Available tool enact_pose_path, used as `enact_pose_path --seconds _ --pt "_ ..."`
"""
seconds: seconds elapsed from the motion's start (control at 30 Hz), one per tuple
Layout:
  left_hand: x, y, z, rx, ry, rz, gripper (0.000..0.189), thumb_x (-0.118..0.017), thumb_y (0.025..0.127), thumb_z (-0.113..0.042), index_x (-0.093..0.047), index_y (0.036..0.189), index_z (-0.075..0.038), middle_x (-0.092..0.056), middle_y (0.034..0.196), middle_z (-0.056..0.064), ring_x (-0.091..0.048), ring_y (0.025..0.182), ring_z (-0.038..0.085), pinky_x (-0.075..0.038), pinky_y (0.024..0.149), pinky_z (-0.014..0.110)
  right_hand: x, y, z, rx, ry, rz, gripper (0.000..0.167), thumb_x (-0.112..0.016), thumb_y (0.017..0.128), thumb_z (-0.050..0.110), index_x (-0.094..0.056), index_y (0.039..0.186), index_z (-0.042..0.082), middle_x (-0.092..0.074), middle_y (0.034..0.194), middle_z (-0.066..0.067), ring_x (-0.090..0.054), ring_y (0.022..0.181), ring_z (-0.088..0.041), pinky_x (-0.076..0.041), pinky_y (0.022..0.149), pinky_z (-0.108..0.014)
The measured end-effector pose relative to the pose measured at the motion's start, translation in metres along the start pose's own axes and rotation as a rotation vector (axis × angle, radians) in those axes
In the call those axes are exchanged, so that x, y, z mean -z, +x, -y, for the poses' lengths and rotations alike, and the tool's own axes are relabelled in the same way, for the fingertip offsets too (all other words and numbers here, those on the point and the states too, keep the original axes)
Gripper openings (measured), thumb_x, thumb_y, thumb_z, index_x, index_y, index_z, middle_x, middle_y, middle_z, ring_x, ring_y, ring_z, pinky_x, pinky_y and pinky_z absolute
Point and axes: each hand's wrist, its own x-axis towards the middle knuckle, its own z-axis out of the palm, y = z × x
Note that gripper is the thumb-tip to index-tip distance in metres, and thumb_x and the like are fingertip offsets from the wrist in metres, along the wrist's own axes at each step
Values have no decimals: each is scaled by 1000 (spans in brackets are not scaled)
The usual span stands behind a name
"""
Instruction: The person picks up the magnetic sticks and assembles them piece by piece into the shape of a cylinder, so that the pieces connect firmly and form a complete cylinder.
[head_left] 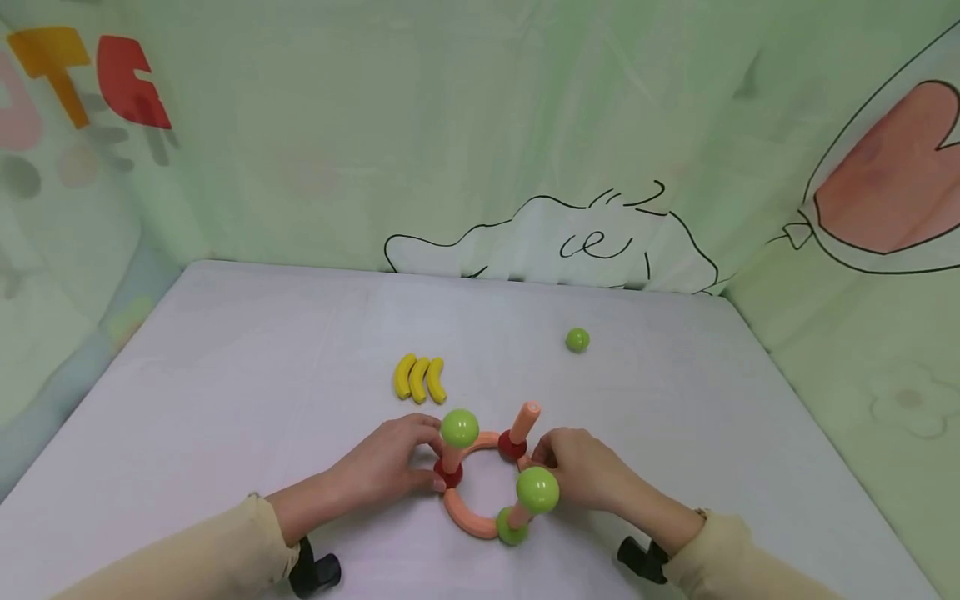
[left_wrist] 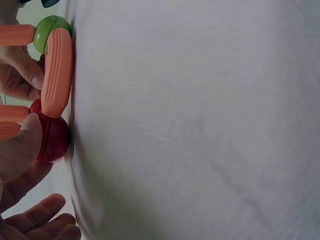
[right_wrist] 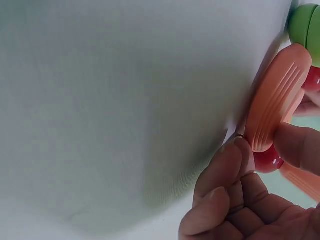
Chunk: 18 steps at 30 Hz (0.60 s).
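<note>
A ring of orange curved pieces [head_left: 467, 518] joined by two red balls and one green ball [head_left: 512, 527] lies on the table. Orange sticks rise from the balls; two carry green balls [head_left: 460, 427] on top, while the far stick [head_left: 525, 421] has a bare end. My left hand [head_left: 378, 467] pinches the left red ball [left_wrist: 56, 140] between thumb and fingers. On the opposite side, my right hand [head_left: 588, 468] pinches a curved piece [right_wrist: 277, 102] of the ring, next to the far red ball [head_left: 513, 445]. That hand partly hides the piece in the head view.
Several things lie beyond the ring on the white-covered table [head_left: 262, 358]: three yellow curved pieces [head_left: 418, 379] side by side, and a loose green ball [head_left: 577, 340] farther back to the right. Printed green cloth [head_left: 450, 125] hangs around the table's back and sides.
</note>
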Motion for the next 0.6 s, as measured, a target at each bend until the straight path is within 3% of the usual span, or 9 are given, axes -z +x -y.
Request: enact_pose_path --seconds 0.3,0.47,0.6 --pt "-1 -8 -4 30 11 6 17 -87 81 -13 -74 92 -11 -64 134 20 -56 132 40 -45 112 58 3 7 1 23 5 19 17 -72 93 18 -70 80 7 -62 72 1 -53 68 -14 -45 59 -26" --pt "-1 -9 -6 25 13 9 17 -87 80 -13 -73 89 -11 -63 135 22 -57 130 41 -46 110 58 3 7 -1 38 23 17 18 -71 94 22 -71 85 7 -64 75 1 -54 71 -13 -47 61 -26" --pt "1 -9 -6 1 15 14 20 -88 80 -14 -72 92 -13 -67 129 15 -57 131 38 -46 110 58 6 1 -6 83 24 -19 12 -74 92 17 -74 96 6 -66 80 2 -56 75 -12 -50 67 -26"
